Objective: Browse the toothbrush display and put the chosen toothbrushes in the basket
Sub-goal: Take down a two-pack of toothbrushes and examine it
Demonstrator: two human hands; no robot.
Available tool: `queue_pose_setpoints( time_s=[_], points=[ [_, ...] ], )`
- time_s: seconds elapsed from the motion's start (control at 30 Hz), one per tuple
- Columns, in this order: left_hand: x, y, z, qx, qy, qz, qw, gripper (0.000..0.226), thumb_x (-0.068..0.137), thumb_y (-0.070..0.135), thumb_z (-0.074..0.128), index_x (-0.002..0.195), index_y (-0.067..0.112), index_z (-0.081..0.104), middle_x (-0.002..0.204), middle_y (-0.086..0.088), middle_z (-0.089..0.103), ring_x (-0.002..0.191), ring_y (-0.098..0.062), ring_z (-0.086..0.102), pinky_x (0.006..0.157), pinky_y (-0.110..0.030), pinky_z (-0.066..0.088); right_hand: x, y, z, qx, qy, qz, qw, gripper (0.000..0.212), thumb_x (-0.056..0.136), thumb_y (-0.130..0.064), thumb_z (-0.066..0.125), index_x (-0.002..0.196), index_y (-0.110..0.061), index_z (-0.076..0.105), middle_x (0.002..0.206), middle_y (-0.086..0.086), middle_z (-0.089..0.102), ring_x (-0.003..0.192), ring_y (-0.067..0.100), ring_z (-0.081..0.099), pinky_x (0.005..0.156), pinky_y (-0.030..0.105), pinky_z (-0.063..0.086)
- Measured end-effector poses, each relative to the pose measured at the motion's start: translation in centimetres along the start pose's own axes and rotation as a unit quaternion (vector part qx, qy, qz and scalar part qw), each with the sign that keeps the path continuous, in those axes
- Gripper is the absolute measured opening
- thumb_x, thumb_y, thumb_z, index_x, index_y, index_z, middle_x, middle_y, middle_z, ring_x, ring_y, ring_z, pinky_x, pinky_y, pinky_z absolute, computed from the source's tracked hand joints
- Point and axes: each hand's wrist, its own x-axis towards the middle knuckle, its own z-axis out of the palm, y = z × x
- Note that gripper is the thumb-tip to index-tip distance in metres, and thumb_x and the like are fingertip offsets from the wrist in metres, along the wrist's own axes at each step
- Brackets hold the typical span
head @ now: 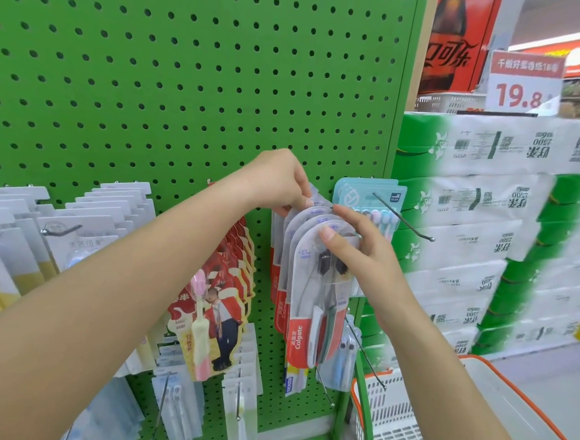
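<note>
Colgate toothbrush packs (307,297) — both hands gripping — hang on green pegboard (188,82).

Bare hook (402,218) juts beside the Colgate packs (307,287); open pegboard (188,82) above; basket (403,421) unobstructed below

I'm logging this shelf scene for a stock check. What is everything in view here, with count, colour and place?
Pegboard: one, green, fills the left and centre.
Colgate packs: several on one hook, grey and red, centre.
Red card packs: several, red and yellow, left of the Colgate packs.
White packs: many, white, far left.
Blue pack: a few, light blue, hook on the right of the board.
Tissue bundles: stacked, white and green, right.
Price sign: one, white with red 19.8, top right.
Basket: one, white with orange rim, bottom right.
Left hand: pinches the tops of the rear Colgate packs.
Right hand: holds the front Colgate pack.
</note>
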Motion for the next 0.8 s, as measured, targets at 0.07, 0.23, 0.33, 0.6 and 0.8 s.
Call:
queue_pose_setpoints(
  time_s=[0.07, 0.23, 0.33, 0.6, 0.8],
  points=[
    [0.1, -0.2, -0.2, 0.011, -0.015, 0.003, 1.000, 0.003, 0.088, 0.019, 0.071, 0.089, 0.017, 0.072, 0.084, -0.001, 0.072, 0.070, -0.008, 0.069, 0.058, -0.013, 0.055, -0.1, -0.2, 0.0, 0.009, -0.002, -0.004, 1.000, 0.049, 0.077, -0.043, 0.066, 0.124, -0.035, 0.053, 0.109, -0.025, 0.060, 0.084, -0.019, 0.057, 0.067, 0.004, 0.044],
    [0.5, -0.6, -1.4, 0.013, 0.037, 0.015, 0.999, 0.009, 0.093, 0.017, 0.064, 0.093, 0.013, 0.072, 0.084, 0.002, 0.073, 0.072, -0.005, 0.069, 0.059, -0.015, 0.055, -0.2, 0.0, 0.0, 0.010, -0.010, 0.003, 1.000, 0.064, 0.071, -0.049, 0.064, 0.131, -0.034, 0.051, 0.120, -0.023, 0.059, 0.097, -0.018, 0.057, 0.073, 0.005, 0.046],
    [1.1, -0.9, -1.7, 0.059, 0.075, 0.012, 0.995, 0.009, 0.092, 0.013, 0.064, 0.093, 0.013, 0.073, 0.078, 0.001, 0.070, 0.063, -0.009, 0.066, 0.057, -0.018, 0.051, -0.2, -0.1, 0.1, 0.006, -0.010, 0.006, 1.000, 0.065, 0.070, -0.051, 0.064, 0.131, -0.036, 0.050, 0.120, -0.025, 0.057, 0.097, -0.020, 0.055, 0.073, 0.004, 0.045],
    [2.0, -1.6, -0.5, 0.058, -0.005, 0.000, 0.998, 0.013, 0.089, 0.026, 0.070, 0.096, 0.016, 0.073, 0.085, 0.000, 0.072, 0.069, -0.007, 0.064, 0.059, -0.017, 0.049, -0.1, 0.2, 0.2, -0.037, 0.007, 0.019, 0.999, 0.048, 0.072, -0.060, 0.062, 0.117, -0.052, 0.049, 0.130, -0.019, 0.055, 0.106, 0.007, 0.050, 0.099, 0.039, 0.045],
    [1.5, -1.1, -0.6, 0.074, -0.002, -0.003, 0.997, 0.010, 0.091, 0.022, 0.068, 0.090, 0.014, 0.072, 0.080, 0.000, 0.070, 0.061, -0.005, 0.062, 0.051, -0.014, 0.045, -0.3, 0.0, 0.1, -0.029, 0.012, 0.018, 0.999, 0.044, 0.073, -0.057, 0.060, 0.115, -0.052, 0.049, 0.125, -0.030, 0.052, 0.113, 0.002, 0.050, 0.100, 0.030, 0.043]
  ],
)
